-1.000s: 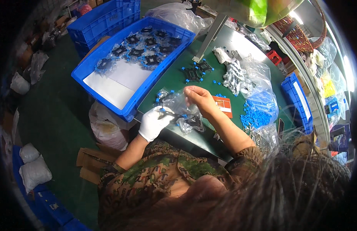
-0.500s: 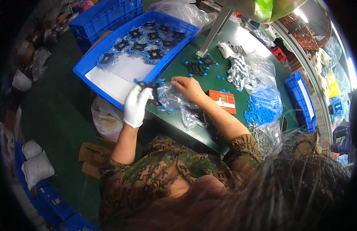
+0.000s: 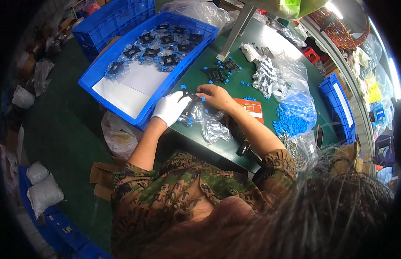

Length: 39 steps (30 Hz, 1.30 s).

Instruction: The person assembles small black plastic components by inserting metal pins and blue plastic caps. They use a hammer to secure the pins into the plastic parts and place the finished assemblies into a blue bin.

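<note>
In a white glove, my left hand [image 3: 171,108] grips a black X-shaped bracket [image 3: 191,102] with blue corner caps by its left side, above the near edge of the green table. My bare right hand [image 3: 217,98] is closed at the bracket's right side, its fingertips partly hidden. Beneath and beside the bracket lie clear plastic bags [image 3: 216,129], at least one with a dark piece inside. Two similar black brackets, a nearer one [image 3: 216,75] and a farther one [image 3: 230,65], lie beyond my right hand. Behind my right wrist is an orange-red box [image 3: 255,108].
To the left stands a blue crate [image 3: 142,117] holding several bagged brackets and white sheets. A heap of small blue caps [image 3: 291,123] lies on the right, near a bag of metal parts [image 3: 300,151] and a phone [image 3: 319,136]. A metal post [image 3: 236,36] rises from the table.
My left hand has carried the bracket right, over the plastic bags. My right hand has gone from the clear plastic to the bracket's right side.
</note>
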Available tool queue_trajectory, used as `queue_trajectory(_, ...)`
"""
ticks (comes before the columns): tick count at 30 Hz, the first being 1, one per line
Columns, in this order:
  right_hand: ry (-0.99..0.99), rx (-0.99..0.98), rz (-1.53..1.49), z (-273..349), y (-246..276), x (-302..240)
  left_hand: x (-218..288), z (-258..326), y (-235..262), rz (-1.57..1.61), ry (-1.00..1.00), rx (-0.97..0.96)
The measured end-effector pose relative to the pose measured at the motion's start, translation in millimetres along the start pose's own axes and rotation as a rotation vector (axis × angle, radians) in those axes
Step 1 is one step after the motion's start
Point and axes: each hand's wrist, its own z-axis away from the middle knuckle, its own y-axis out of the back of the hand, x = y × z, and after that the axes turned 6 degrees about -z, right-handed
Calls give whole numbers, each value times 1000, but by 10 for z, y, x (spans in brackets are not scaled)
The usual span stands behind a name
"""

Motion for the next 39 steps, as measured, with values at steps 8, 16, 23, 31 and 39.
queue_trajectory(8,9,-3,21,80,64,66,92,-49,-53,-62,-18,28)
queue_trajectory(16,56,-10,24,100,42,170,204,-32,-69,-253,-103,72)
queue_trajectory(23,100,-12,104,118,93,184,366,-1,-13,-492,-138,91)
queue_trajectory(31,146,-7,126,149,126,160,263,-46,-141,-542,-131,261)
queue_trajectory(39,228,56,393,531,828,199,218,-92,-123,-231,63,85)
